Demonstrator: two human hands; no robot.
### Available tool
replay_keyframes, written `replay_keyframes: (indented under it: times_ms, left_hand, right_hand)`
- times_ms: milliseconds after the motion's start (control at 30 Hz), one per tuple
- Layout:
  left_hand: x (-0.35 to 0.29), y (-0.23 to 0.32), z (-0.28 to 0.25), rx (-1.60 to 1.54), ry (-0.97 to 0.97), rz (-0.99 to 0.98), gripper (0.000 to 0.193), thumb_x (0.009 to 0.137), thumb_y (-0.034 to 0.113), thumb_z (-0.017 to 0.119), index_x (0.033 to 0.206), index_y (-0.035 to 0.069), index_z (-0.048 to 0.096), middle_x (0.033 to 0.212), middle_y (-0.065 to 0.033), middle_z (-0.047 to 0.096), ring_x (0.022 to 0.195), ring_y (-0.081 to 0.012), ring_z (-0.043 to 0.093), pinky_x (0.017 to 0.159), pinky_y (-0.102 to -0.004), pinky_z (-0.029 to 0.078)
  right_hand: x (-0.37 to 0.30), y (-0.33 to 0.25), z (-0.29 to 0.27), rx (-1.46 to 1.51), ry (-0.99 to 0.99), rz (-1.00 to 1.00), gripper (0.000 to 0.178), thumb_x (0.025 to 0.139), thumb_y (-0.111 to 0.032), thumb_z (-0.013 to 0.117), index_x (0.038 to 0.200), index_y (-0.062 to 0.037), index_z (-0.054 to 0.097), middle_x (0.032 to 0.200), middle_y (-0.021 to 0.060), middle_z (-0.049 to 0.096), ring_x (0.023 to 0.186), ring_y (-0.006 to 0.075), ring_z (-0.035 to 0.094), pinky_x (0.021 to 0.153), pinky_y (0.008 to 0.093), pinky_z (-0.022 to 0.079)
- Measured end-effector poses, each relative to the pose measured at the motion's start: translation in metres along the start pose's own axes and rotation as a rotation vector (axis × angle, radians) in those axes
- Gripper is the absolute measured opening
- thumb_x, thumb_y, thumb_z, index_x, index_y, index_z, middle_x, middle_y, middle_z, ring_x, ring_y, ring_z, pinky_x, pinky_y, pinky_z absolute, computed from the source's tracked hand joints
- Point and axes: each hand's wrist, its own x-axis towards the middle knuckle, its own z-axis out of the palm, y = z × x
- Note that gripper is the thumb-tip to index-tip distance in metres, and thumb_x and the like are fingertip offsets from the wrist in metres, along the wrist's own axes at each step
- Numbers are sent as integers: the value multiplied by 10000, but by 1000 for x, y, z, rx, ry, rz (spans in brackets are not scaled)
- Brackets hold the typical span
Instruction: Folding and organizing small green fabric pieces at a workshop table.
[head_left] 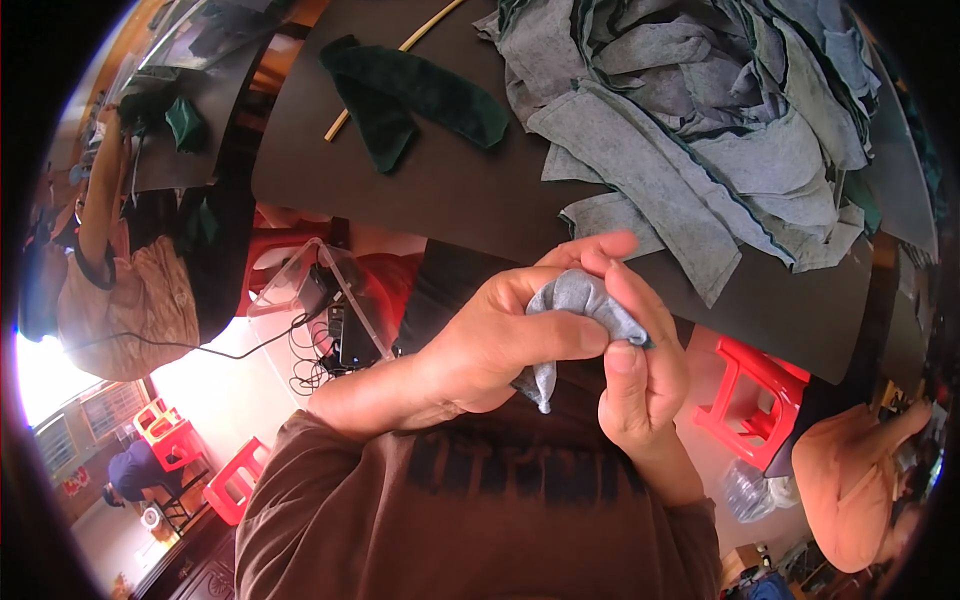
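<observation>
Both my hands meet in front of my chest around a bunched grey-blue fabric piece (578, 296). My left hand (510, 335) wraps round it, the thumb pressed flat on the cloth, and a loose tip of fabric hangs below. My right hand (645, 360) pinches the right end between thumb and fingers, where a bit of dark green shows. Beyond them on the dark table (450, 200) lies a big heap of grey fabric strips (690, 120) with green edges. Farther left, a folded dark green velvety strip (430, 95) rests across a thin wooden stick (338, 124).
A clear plastic box (350, 290) with black cables and an adapter is below the table's left side. Red plastic stools (755, 400) stand at right and left. People sit at both sides, one (125, 310) at another table on the left, one (850, 485) on the right.
</observation>
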Motion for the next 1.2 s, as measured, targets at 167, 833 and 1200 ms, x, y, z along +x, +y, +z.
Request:
replay_keyframes:
  times_ms: [167,833,1200]
  left_hand:
    - [-2,-3,3,-210,47,-91,173,772,8,622,943,-2,642,1307,-69,397,1214,-123,355,953,-290,351]
    - [-10,13,-10,557,-226,3,216,654,38,735,854,39,654,1401,-183,273,1296,-230,258,976,-337,297]
    - [-17,3,-18,682,-200,265,211,681,44,678,887,20,642,1349,-187,329,1205,-262,412,935,-364,375]
  right_hand:
    - [-1,8,3,-186,20,-59,363,913,-121,430,1197,105,451,1186,232,512,1086,281,519,914,350,417]
    - [-1,-7,-6,544,5,350,235,803,-42,578,1022,28,530,1048,119,478,939,171,488,836,294,405]
    - [-1,-11,-4,470,-104,266,272,698,127,533,945,12,549,927,93,499,852,135,491,744,234,420]
